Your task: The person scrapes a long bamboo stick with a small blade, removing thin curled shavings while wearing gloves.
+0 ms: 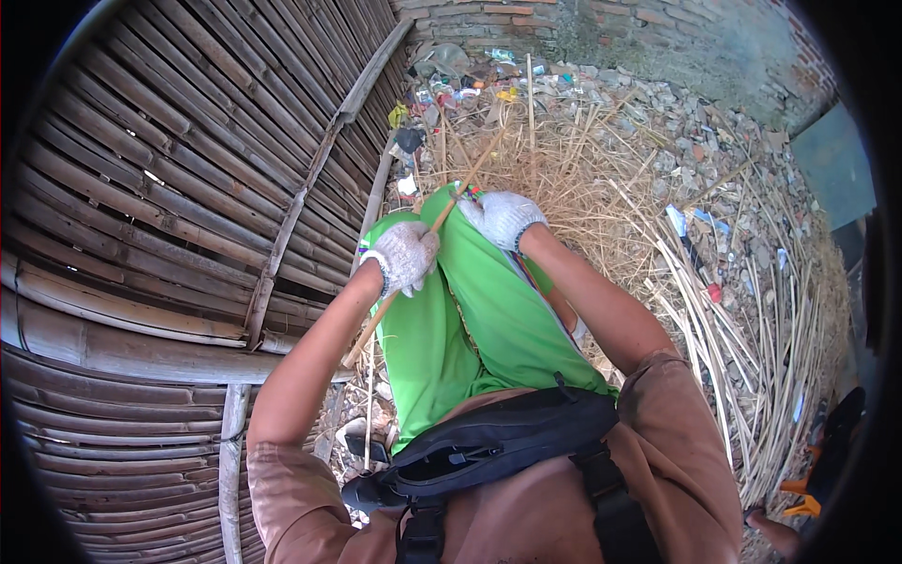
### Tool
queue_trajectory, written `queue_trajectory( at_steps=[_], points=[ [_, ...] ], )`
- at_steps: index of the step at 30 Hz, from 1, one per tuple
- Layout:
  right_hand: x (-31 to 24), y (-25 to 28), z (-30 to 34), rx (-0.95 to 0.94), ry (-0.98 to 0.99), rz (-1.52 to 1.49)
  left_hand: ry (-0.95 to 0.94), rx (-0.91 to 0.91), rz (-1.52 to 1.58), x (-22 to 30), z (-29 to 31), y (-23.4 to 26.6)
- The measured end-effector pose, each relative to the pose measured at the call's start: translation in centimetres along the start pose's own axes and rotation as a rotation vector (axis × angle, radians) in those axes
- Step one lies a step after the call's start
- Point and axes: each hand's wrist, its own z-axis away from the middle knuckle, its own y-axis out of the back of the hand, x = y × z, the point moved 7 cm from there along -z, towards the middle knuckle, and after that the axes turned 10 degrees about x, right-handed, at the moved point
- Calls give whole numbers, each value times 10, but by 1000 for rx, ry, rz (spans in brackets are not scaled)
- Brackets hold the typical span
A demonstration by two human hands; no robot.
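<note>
Both my hands wear whitish knitted gloves above my knees, in green trousers [489, 310]. My left hand [406, 256] is closed round a thin bamboo stick [487, 157]. The stick slants from beside my left thigh, over my knees, to the straw ahead. My right hand [503, 219] is closed beside the stick, higher up along it, above my right knee. Small bits of colour show at its fingertips, but what it grips is hidden. A black waist bag [507, 434] lies across my lap with its pouch partly unzipped.
A bamboo slat wall [169, 188] rises close on my left. Ahead, dry straw [592, 179] and rubble with litter reach a brick wall [648, 38]. Many split bamboo strips [705, 329] lie at my right. Part of another person's foot [775, 536] shows at lower right.
</note>
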Motion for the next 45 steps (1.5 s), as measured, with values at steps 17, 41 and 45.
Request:
queue_trajectory(
  at_steps=[17,41,45],
  points=[
    [-7,11,8,14,-43,-2,-115,190,-78,-30,137,22],
    [-4,4,3,16,-10,-9,-3,59,471,-42,93,0],
    [1,2,0,45,-4,-15,61,67,436,-13,29,-3]
  ],
)
